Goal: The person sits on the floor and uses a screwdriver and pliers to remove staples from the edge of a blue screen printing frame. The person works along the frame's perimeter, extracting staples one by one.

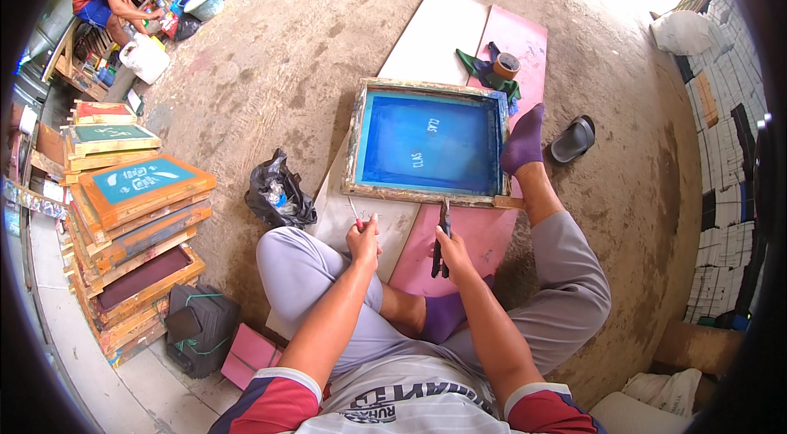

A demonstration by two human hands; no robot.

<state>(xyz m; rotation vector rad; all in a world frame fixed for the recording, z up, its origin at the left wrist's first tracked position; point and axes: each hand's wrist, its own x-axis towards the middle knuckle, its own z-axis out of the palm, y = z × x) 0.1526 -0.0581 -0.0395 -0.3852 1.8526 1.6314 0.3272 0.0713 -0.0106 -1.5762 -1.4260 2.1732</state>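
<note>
A wooden-framed printing screen (pixel 429 143) lies flat on pale and pink boards (pixel 459 241) on the dirt floor (pixel 287 57), just ahead of the seated person's crossed legs. Its mesh is deep blue with a lighter teal border and a few small pale marks near the middle, and the frame's wood is worn and smeared with paint (greenish along the edges). The right hand (pixel 451 254) has its fingers clamped around a dark pair of pliers (pixel 443 239), whose tip meets the near edge of the frame. The left hand (pixel 364 241) has its fingers pinched together on a small red-handled tool (pixel 354 213), held just short of the frame's near left corner. A purple-socked foot (pixel 523 141) rests against the frame's right side. Beyond the screen lie a roll of brown tape (pixel 507 65) and a green cloth (pixel 484 72); a black plastic bag (pixel 279 192) sits to the left, near a stack of other framed screens (pixel 135 229).
</note>
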